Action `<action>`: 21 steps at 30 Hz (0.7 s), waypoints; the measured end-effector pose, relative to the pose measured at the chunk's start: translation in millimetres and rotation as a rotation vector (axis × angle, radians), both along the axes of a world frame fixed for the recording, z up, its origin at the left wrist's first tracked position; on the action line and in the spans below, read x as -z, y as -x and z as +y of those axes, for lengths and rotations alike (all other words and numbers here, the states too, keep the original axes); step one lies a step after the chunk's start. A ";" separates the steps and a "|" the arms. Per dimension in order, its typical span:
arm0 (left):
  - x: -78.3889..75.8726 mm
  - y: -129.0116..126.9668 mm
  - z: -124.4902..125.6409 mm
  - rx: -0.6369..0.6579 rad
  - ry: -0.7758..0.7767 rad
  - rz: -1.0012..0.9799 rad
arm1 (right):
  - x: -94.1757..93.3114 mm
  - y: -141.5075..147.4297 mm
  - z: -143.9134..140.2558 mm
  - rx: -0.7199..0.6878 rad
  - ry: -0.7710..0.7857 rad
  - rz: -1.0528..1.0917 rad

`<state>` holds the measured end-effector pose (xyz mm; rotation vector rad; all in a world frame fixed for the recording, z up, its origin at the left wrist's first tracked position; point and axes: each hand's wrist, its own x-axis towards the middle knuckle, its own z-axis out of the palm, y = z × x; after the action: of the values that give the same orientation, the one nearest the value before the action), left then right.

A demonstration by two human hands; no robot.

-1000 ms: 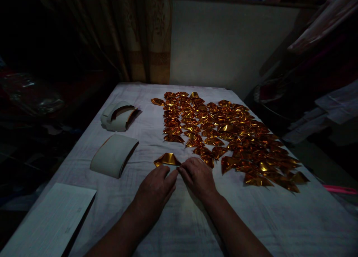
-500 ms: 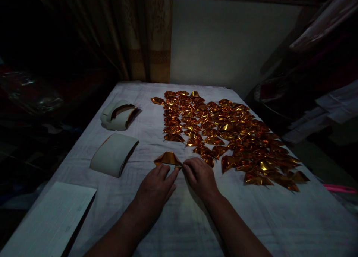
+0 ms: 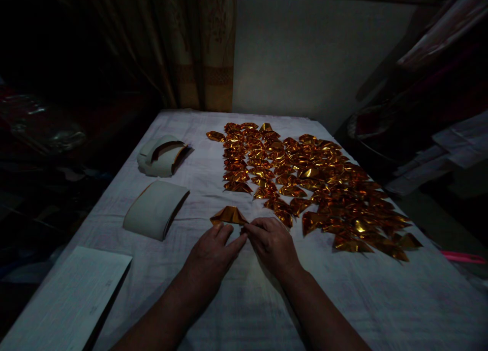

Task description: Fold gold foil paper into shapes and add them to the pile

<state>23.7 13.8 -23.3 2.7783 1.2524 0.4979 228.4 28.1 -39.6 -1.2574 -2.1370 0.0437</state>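
Between my hands at the middle of the table lies a partly folded piece of gold foil paper (image 3: 229,215), its far edge standing up in a trapezoid shape. My left hand (image 3: 213,252) is closed on its near left edge, thumb reaching toward the right corner. My right hand (image 3: 271,241) pinches that right corner between thumb and fingers. The near part of the foil is hidden behind my fingers. Beyond and to the right lie many folded gold foil ingots (image 3: 259,173), in rough rows at the left and heaped closer together at the right.
Two curved stacks of pale paper sheets, a far one (image 3: 163,157) and a nearer one (image 3: 156,208), rest at the left. A flat white box or pad (image 3: 72,295) lies at the near left. Cloth covers the table (image 3: 244,315). A curtain (image 3: 206,46) and a wall (image 3: 297,61) stand behind.
My right fingers have shifted slightly left along the foil's right corner. My left thumb has moved a little closer to them. The foil stays in nearly the same place.
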 end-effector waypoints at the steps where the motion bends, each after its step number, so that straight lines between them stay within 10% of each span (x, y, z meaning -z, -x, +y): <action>1: -0.4 0.7 0.4 0.009 0.000 0.001 | 1.5 -0.2 0.9 0.005 -0.003 0.007; 21: -2.0 -1.0 1.4 -0.014 0.052 0.000 | 0.9 -2.2 -3.6 -0.010 0.006 0.053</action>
<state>24.7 15.2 -21.2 2.7292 1.2668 0.4593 230.6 24.5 -40.5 -1.2360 -2.0993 0.0864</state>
